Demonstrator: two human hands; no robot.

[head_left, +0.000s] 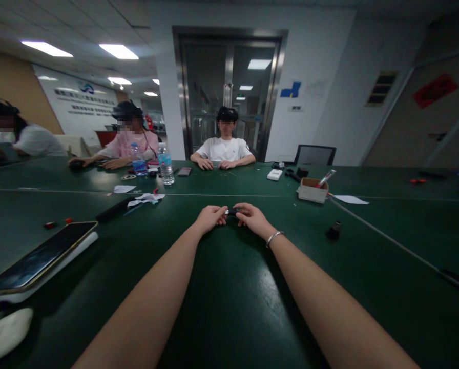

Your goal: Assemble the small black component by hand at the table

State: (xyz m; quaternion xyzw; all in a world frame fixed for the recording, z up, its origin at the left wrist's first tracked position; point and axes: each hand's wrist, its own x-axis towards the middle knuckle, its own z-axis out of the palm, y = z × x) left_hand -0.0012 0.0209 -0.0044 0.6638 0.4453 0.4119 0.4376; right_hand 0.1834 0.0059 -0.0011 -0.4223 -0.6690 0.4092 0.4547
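Note:
A small black object with a silvery end (232, 211) is held between my two hands, low over the green table (229, 266). My left hand (211, 219) pinches its silvery left end. On the right side, my right hand (254, 219) has its fingers closed round the dark end, and a silver bracelet (274, 238) circles that wrist. What exactly the object is cannot be made out.
A phone (45, 256) lies at the left, near a white mouse-like object (8, 333). Farther off stand bottles (165, 166) and a small box (313, 190). A black item (334, 231) sits at the right. Several people sit across the table.

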